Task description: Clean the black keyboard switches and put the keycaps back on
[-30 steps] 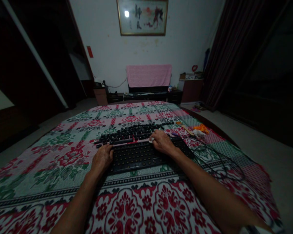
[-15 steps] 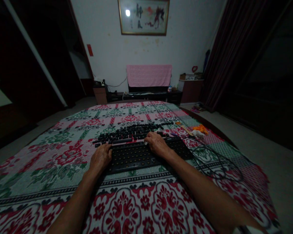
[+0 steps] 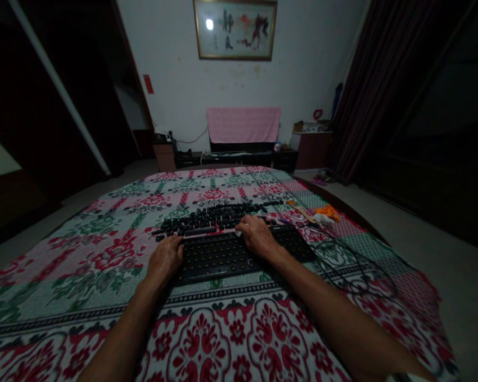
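A black keyboard (image 3: 213, 258) with its keycaps off lies on the patterned cloth, rows of small round key posts showing. At its left end, my left hand (image 3: 165, 260) is closed around the edge. My right hand (image 3: 257, 233) rests over the upper middle of the keyboard, fingers pinched on a small white wad (image 3: 238, 232), possibly tissue; most of it is hidden by the fingers. Just beyond the keyboard is a pile of loose black keycaps (image 3: 211, 215), with a long black bar-shaped key (image 3: 197, 232) in front of it.
To the right lie a flat brush (image 3: 300, 210), an orange cloth (image 3: 327, 212), a crumpled white wad (image 3: 322, 219) and a looped black cable (image 3: 354, 265). The patterned cloth (image 3: 115, 297) covers the table. Beyond stands a low cabinet (image 3: 239, 158) by the wall.
Both hands and the keyboard stay almost where they were. The view has tilted up very slightly.
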A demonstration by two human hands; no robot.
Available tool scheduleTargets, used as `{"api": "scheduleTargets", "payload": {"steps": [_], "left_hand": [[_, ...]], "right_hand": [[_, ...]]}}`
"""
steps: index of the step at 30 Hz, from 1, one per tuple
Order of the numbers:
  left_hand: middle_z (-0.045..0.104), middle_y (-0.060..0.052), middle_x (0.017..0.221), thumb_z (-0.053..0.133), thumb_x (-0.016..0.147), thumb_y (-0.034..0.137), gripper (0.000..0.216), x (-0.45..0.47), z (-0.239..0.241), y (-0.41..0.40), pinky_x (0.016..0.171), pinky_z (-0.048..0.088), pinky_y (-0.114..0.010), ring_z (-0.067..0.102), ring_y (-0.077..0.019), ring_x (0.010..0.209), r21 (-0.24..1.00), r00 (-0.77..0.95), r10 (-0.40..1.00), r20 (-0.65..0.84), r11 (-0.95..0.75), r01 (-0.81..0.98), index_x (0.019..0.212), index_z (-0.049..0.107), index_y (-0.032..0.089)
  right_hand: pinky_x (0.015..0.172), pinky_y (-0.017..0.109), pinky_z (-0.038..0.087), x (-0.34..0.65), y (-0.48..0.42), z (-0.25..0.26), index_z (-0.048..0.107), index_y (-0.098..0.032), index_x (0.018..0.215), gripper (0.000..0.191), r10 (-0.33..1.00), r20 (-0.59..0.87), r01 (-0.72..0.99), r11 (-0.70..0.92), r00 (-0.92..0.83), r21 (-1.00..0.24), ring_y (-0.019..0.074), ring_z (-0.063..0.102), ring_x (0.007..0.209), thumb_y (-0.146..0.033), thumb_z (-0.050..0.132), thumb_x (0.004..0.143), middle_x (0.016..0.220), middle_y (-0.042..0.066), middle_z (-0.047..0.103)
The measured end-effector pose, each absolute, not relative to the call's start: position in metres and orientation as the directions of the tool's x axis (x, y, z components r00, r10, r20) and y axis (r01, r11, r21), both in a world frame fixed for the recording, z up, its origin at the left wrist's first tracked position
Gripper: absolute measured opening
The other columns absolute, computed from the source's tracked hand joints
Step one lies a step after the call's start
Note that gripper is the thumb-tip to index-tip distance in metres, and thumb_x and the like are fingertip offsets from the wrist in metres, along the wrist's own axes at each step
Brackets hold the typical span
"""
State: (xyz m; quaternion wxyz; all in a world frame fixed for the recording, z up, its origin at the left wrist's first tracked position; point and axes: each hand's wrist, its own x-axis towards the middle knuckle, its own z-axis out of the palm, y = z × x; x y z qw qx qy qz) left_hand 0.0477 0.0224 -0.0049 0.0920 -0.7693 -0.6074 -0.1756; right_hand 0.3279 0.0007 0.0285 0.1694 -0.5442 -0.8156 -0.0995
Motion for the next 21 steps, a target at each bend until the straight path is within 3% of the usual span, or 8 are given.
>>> {"api": "scheduleTargets", "payload": {"steps": [4, 7, 13, 18, 21], "left_hand": [[0.060, -0.011, 0.113, 0.040, 0.081, 0.025, 0.035, 0.047, -0.008, 0.023, 0.095, 0.040, -0.032, 0.052, -0.0211, 0.108, 0.082, 0.195, 0.897, 0.397, -0.246, 0.966, 0.107, 0.060, 0.013], [0.059, -0.011, 0.115, 0.039, 0.082, 0.024, 0.035, 0.046, -0.008, 0.022, 0.096, 0.039, -0.032, 0.051, -0.0208, 0.109, 0.085, 0.196, 0.897, 0.396, -0.248, 0.965, 0.108, 0.059, 0.013], [0.061, -0.010, 0.110, 0.040, 0.080, 0.024, 0.033, 0.048, -0.005, 0.022, 0.094, 0.041, -0.032, 0.054, -0.0210, 0.105, 0.099, 0.195, 0.893, 0.405, -0.255, 0.962, 0.103, 0.061, 0.015], [0.061, -0.011, 0.109, 0.040, 0.080, 0.024, 0.034, 0.050, -0.002, 0.021, 0.092, 0.042, -0.034, 0.055, -0.0225, 0.103, 0.108, 0.193, 0.899, 0.393, -0.253, 0.961, 0.104, 0.061, 0.014], [0.060, -0.011, 0.112, 0.039, 0.080, 0.025, 0.034, 0.050, -0.004, 0.021, 0.089, 0.044, -0.035, 0.054, -0.0234, 0.104, 0.131, 0.165, 0.909, 0.384, -0.230, 0.964, 0.105, 0.061, 0.015]], "right_hand": [[0.075, 0.029, 0.030, 0.325, 0.000, 0.025, 0.061, -0.020, 0.094, 0.023, 0.859, 0.358, 0.918, 0.396, -0.365, -0.013, 0.0185, 0.042, 0.090, -0.015, 0.041, 0.083, 0.098, 0.008, 0.052], [0.074, 0.028, 0.031, 0.338, 0.004, 0.026, 0.062, -0.018, 0.090, 0.020, 0.897, 0.349, 0.953, 0.301, -0.271, -0.033, 0.0185, 0.045, 0.087, -0.017, 0.044, 0.080, 0.094, 0.008, 0.054], [0.072, 0.023, 0.033, 0.382, 0.016, 0.043, 0.063, -0.017, 0.093, 0.029, 0.947, 0.321, 0.972, 0.059, 0.018, -0.229, 0.0161, 0.053, 0.086, -0.020, 0.036, 0.082, 0.093, 0.007, 0.061], [0.064, 0.025, 0.033, 0.411, 0.019, 0.054, 0.065, -0.019, 0.089, 0.027, 0.963, 0.172, 0.957, -0.165, 0.208, -0.237, 0.0198, 0.056, 0.084, -0.024, 0.040, 0.079, 0.092, 0.009, 0.064], [0.061, 0.024, 0.033, 0.420, 0.019, 0.055, 0.065, -0.016, 0.086, 0.024, 0.971, 0.114, 0.959, -0.182, 0.210, -0.218, 0.0199, 0.057, 0.082, -0.020, 0.045, 0.075, 0.091, 0.010, 0.065]]}}
